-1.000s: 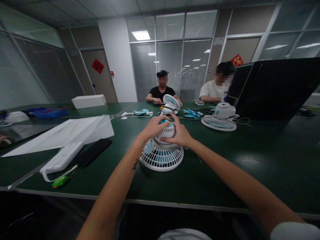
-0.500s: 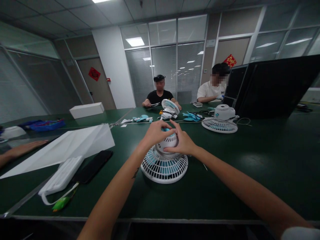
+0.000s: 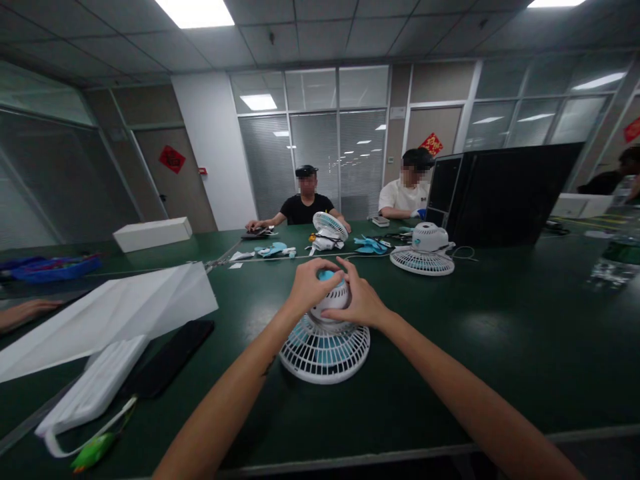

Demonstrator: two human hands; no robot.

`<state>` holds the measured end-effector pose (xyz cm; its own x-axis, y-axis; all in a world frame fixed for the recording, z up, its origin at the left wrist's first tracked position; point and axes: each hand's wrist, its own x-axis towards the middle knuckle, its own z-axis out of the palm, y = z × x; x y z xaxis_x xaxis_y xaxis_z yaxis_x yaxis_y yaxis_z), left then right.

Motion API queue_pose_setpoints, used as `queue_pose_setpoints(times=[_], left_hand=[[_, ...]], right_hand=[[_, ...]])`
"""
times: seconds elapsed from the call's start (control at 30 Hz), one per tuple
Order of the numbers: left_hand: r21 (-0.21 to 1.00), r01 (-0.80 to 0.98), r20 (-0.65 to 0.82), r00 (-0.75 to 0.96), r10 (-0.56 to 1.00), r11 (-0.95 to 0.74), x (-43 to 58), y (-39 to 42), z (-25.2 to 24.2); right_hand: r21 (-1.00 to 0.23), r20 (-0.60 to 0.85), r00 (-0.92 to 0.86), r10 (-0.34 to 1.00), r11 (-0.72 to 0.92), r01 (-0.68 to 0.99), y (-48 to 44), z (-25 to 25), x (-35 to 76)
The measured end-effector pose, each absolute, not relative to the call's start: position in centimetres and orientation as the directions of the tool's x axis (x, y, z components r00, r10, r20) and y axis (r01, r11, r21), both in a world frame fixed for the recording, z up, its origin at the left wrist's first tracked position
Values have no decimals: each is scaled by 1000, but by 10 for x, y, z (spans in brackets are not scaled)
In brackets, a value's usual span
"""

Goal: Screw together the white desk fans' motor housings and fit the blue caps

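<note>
A small white fan (image 3: 325,357) lies grille-down on the green table in front of me, its pale blue blades showing through the bars. Its rounded motor housing points upward, with a light blue part on top. My left hand (image 3: 310,285) curves around the housing's left and upper side, thumb across the top. From the right, my right hand (image 3: 364,300) wraps the same housing, its thumb along the lower front and fingers near the blue part. Both hands' fingertips nearly meet over the top. My palms hide part of the housing.
A second fan (image 3: 423,257) lies face-down at right, near a black monitor (image 3: 505,197). Another fan (image 3: 330,230) and blue blades (image 3: 371,245) are farther back. Two people sit opposite. At left are a white sheet (image 3: 165,300), a white power bank-like block (image 3: 95,387) and a black phone-like slab (image 3: 173,357).
The camera view has tilted up and turned slightly right. My hands stay on the fan's housing. The person in black opposite has moved a hand outward to the table on the left.
</note>
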<state>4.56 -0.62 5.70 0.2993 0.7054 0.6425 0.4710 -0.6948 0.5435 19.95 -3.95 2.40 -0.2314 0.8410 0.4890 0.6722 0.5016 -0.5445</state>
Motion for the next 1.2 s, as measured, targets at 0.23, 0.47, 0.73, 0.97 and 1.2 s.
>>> queue_pose_setpoints(times=[0.23,0.47,0.73,0.97,1.2], left_hand=[[604,442,645,219,732,-664,48,-7,53],[686,349,643,119,756,-639,49,-7,47],[676,392,646,90,758,-623,51,-18,44],[671,389,657,84,749,-631,49,-21,40],[654,402,652,130,747,-641,49,-17,43]], right_hand=[[-440,552,-148,821,437,784,-49,20,196],[-441,463,-190,866,410,798,-52,18,206],[-434,476,-225,850,449,781,-52,19,209],[-457,484,-223,846,462,761,-52,18,208],[-450,497,-206,843,453,769,-52,18,206]])
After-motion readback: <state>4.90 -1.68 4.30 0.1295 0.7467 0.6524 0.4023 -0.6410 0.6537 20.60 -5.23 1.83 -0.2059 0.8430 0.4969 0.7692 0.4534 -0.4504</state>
